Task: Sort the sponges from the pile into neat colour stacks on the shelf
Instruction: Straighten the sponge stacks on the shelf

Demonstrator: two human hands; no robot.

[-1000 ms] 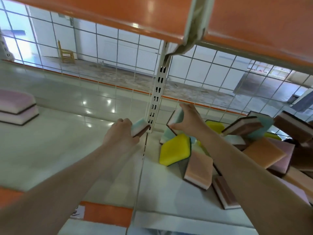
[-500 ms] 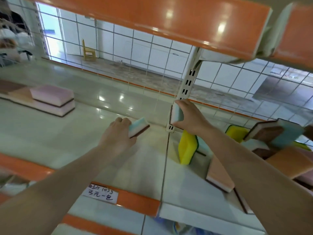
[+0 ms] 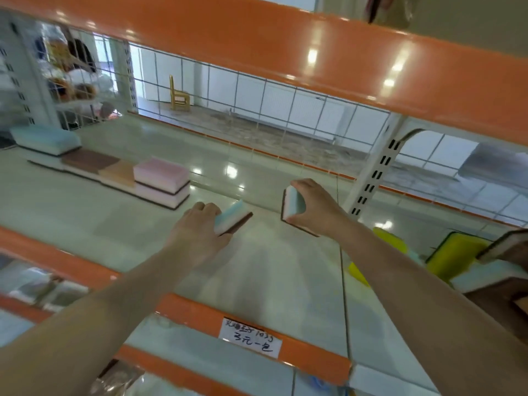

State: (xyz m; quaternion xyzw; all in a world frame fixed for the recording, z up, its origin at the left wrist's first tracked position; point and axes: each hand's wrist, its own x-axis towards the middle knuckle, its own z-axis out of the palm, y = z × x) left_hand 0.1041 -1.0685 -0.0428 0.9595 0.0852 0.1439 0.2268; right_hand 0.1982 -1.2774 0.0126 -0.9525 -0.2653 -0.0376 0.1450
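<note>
Over the shelf (image 3: 85, 212), the left hand (image 3: 197, 227) grips one blue sponge (image 3: 231, 217); the right hand (image 3: 317, 208) pinches another blue sponge (image 3: 293, 204) upright. Sorted stacks (image 3: 160, 178) sit far left, the pile (image 3: 454, 258) right.

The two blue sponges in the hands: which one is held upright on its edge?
The blue sponge in the right hand stands on edge. The other blue sponge, held by the left hand, lies nearly flat.

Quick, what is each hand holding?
Left hand: grips a blue sponge.
Right hand: pinches another blue sponge, standing on edge.
</note>
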